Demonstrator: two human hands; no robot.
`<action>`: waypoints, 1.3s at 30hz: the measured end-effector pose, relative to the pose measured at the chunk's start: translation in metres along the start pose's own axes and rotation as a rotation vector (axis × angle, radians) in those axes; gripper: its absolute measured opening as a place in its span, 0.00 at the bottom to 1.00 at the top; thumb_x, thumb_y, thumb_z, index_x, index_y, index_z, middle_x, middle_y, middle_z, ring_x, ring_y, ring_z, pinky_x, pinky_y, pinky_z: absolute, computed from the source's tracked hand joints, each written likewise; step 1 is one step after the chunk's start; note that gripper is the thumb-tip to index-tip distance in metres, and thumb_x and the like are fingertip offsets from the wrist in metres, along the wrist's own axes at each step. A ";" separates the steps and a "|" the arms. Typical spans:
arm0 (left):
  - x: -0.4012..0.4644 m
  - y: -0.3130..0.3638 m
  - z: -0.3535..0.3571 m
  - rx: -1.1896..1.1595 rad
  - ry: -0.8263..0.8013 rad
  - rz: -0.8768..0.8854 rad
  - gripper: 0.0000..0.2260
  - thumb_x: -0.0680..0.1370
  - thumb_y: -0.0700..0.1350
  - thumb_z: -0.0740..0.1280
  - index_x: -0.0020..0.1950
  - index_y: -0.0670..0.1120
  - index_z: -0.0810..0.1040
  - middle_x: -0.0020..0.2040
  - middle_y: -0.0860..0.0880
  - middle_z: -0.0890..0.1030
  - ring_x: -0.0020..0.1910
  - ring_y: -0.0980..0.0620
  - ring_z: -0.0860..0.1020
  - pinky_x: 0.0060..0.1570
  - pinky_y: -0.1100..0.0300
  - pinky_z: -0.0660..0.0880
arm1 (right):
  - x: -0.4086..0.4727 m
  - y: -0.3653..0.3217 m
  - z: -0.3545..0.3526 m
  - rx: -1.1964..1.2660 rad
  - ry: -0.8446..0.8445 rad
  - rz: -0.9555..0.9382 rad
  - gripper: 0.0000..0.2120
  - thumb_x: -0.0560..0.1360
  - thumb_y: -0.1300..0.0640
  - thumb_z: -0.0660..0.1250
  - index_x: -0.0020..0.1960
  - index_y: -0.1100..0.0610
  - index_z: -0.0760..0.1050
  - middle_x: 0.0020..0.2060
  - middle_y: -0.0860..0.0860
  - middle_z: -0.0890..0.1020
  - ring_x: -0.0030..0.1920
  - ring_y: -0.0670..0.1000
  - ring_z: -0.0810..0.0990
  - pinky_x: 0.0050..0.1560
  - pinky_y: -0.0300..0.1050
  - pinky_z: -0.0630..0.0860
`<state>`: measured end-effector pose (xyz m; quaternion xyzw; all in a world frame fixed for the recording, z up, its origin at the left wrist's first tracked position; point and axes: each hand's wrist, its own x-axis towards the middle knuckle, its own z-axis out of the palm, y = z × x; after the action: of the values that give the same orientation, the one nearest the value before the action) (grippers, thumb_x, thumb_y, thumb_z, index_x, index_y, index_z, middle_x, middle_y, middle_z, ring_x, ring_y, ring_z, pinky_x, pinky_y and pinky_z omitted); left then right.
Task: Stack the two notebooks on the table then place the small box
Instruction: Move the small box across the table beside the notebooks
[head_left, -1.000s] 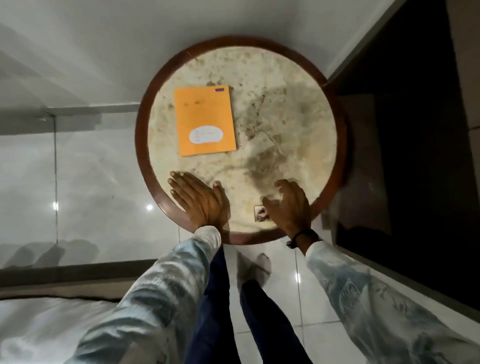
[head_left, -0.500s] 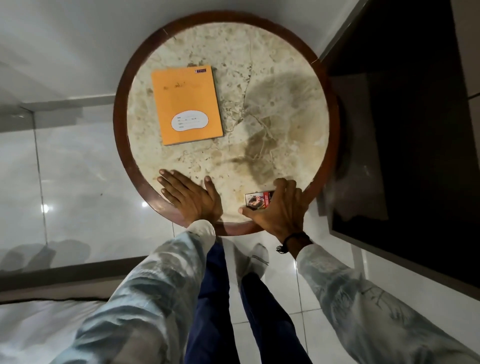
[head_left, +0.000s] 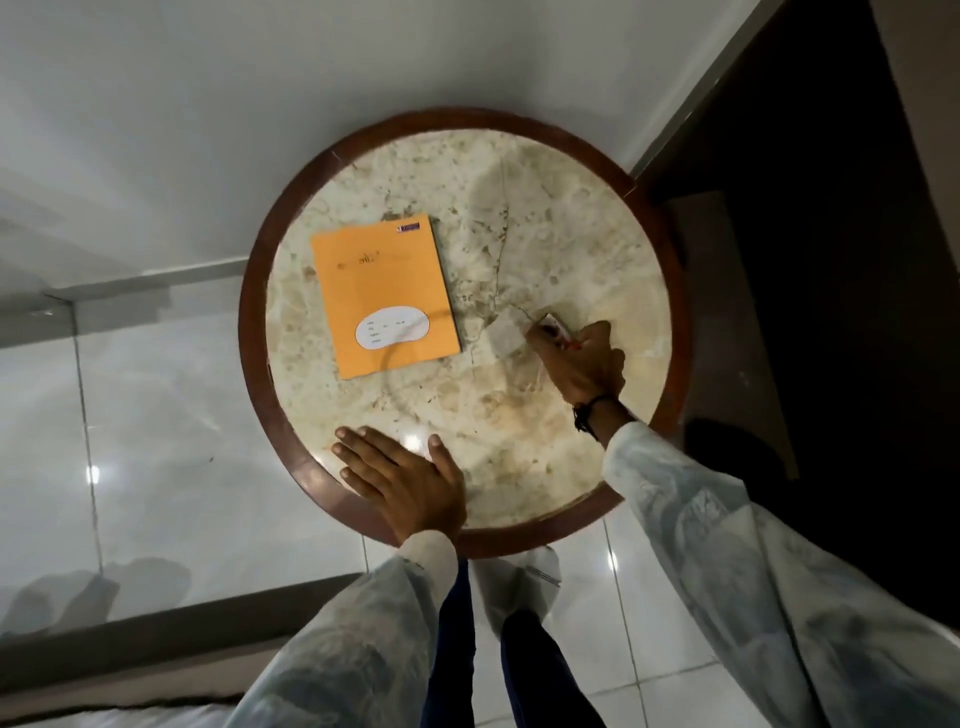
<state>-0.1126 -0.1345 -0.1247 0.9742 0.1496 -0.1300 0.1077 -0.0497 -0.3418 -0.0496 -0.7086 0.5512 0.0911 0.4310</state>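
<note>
An orange notebook (head_left: 383, 295) with a white oval label lies flat on the left half of the round marble table (head_left: 597, 249). Only one orange cover shows; whether another notebook lies under it I cannot tell. My right hand (head_left: 584, 364) is over the table's right half, shut on the small box (head_left: 551, 328), whose white and red end sticks out past my fingers, a short way right of the notebook. My left hand (head_left: 402, 480) rests flat with fingers spread on the table's near left rim, holding nothing.
The table has a dark wooden rim (head_left: 252, 332). A dark cabinet or doorway (head_left: 831, 260) stands close to its right side. Glossy white floor tiles (head_left: 156, 441) surround the table, and my legs and feet (head_left: 519, 571) are just below its near edge.
My right hand has lifted the small box from the near edge and carried it forward toward the table's middle, closer to the notebook. The left hand stays on the rim.
</note>
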 end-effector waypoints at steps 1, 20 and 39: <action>0.000 0.000 -0.001 0.007 -0.003 0.003 0.40 0.84 0.60 0.52 0.84 0.33 0.46 0.85 0.32 0.48 0.85 0.33 0.49 0.84 0.35 0.53 | 0.006 -0.006 0.000 0.007 -0.021 0.033 0.41 0.62 0.32 0.76 0.63 0.57 0.67 0.61 0.62 0.73 0.56 0.64 0.75 0.53 0.56 0.78; -0.001 0.011 -0.020 -0.008 -0.089 -0.017 0.40 0.84 0.59 0.56 0.83 0.32 0.47 0.85 0.32 0.46 0.86 0.33 0.46 0.84 0.36 0.49 | 0.040 -0.037 0.016 -0.314 0.169 -0.280 0.22 0.69 0.47 0.70 0.55 0.60 0.74 0.52 0.58 0.82 0.52 0.63 0.81 0.45 0.50 0.77; 0.004 0.039 -0.006 0.044 -0.016 0.108 0.39 0.85 0.58 0.56 0.83 0.31 0.49 0.85 0.31 0.48 0.85 0.32 0.47 0.84 0.37 0.50 | 0.063 -0.056 0.024 -0.267 0.168 -0.411 0.24 0.67 0.44 0.72 0.55 0.59 0.74 0.52 0.55 0.81 0.52 0.59 0.81 0.43 0.44 0.68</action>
<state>-0.0951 -0.1684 -0.1136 0.9819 0.0932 -0.1352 0.0941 0.0300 -0.3672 -0.0739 -0.8614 0.4127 0.0143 0.2959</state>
